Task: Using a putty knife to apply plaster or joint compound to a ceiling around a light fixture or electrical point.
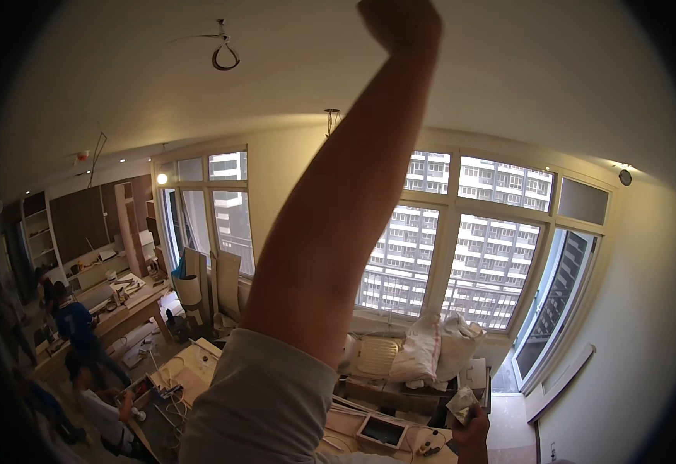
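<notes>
Both hands were well apart. The right hand (475, 430), below the wide window (500, 255), was clamped on a pale, crumpled packet (462, 404), which so sat beneath the window's right half. The left hand (405, 19) was raised higher than the window, toward the ceiling (291, 85); the upper edge cut it off, so whether it gripped anything I cannot tell. Below the window, near the packet, lay a pale-rimmed rectangular frame (382, 431) with a dark inside. White sacks (419, 352) stood directly under the window, a cream plastic piece (377, 356) to the window side of them. Right of the window, a glazed door (554, 301) stood at an angle. Well left of the window, a person in a blue shirt (75, 321) stood near a workbench (125, 305).
</notes>
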{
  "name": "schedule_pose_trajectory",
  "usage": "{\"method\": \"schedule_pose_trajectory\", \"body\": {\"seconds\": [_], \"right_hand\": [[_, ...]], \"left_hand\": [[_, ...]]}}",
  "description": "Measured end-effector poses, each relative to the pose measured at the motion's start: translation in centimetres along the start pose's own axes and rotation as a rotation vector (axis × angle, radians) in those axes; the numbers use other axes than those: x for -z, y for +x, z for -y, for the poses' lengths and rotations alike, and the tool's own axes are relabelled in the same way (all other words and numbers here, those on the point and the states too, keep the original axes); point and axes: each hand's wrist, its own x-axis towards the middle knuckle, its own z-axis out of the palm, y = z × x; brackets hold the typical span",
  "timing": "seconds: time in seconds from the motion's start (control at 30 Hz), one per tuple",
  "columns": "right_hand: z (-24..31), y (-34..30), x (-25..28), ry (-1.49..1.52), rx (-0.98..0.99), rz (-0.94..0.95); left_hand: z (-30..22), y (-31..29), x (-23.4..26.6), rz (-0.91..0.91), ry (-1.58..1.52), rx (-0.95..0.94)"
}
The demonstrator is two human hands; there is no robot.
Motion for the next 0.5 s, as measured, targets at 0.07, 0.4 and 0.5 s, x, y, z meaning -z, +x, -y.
{"method": "schedule_pose_trajectory", "body": {"seconds": [0.07,0.4,0.5], "right_hand": [[1.4,0.2,0.0,0.009,-0.011,0.006],[-0.2,-0.6,-0.5,0.054,-0.023,0.015],[-0.7,-0.7,-0.7,0.075,-0.047,0.025]], "left_hand": [[-3.4,-2.7,2.1,0.034,-0.394,0.211],[3.3,-1.0,4.0,-0.073,-0.734,0.479],[4.9,1.7,7.1,0.035,-1.257,1.001]]}}
